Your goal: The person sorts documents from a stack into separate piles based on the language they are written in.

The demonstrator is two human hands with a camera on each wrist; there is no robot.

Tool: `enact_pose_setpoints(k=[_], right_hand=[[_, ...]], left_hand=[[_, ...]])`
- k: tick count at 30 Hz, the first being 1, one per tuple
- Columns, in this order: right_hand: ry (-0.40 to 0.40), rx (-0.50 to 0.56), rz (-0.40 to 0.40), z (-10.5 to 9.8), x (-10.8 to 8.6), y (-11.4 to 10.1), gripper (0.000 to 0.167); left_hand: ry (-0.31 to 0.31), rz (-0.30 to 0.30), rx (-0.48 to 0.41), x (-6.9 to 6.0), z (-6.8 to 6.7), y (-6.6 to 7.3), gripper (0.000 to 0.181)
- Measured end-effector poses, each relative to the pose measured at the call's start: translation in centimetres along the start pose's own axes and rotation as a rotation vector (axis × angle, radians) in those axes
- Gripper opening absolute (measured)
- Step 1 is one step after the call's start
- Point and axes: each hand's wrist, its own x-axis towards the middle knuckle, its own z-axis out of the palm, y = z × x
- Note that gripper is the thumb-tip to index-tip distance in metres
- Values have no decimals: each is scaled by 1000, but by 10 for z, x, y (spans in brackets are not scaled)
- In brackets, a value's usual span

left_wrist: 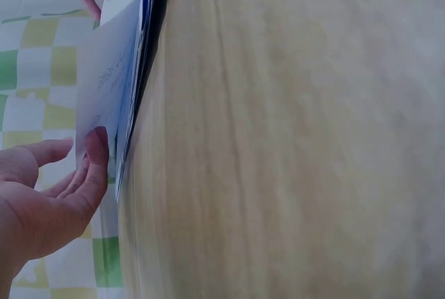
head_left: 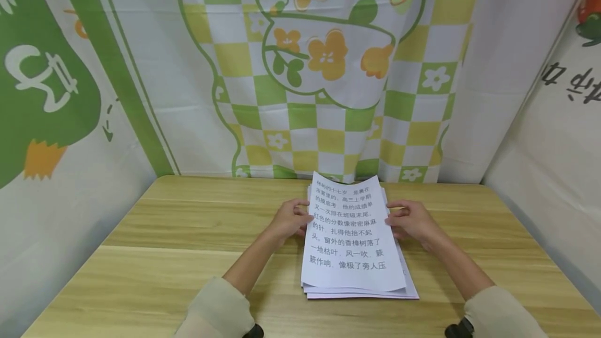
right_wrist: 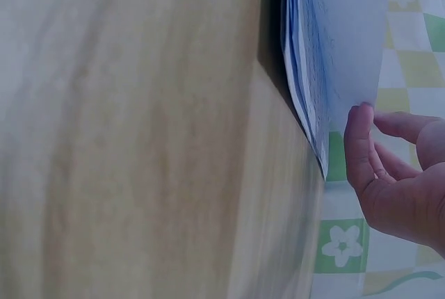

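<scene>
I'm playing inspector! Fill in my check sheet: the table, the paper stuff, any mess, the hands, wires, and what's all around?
Surface: wood-grain table.
Job's things: top sheet with printed writing, its upper corners raised; lower sheets poke out beneath, not lined up. How many is unclear.
Clutter: nothing seen.
Left hand: pinches the top sheet's left edge.
Right hand: pinches the top sheet's right edge.
Cables: nothing seen.
Surroundings: checked hanging with orange flowers behind the table; more printed hangings at both sides; pale sleeves on both arms, with black items showing beside them.
</scene>
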Motion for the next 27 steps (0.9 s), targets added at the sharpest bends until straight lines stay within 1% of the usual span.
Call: enact_pose_setpoints(k=[5, 11, 16, 21, 27], right_hand=[[-2, 17, 24, 1, 3, 1, 51], [-26, 115, 54, -2, 6, 4, 53], [-49, 165, 76, -3, 7, 6, 56], [-71, 214, 90, -4, 5, 6, 58], [-117, 222, 103, -2, 2, -2, 61]], left_hand=[[13, -13, 18, 4, 2, 0, 52], [22, -21, 9, 4, 2, 2, 52], [32, -43, -9, 3, -4, 1, 51], [32, -50, -36, 1, -11, -1, 49], [30, -55, -74, -6, -23, -3, 47]])
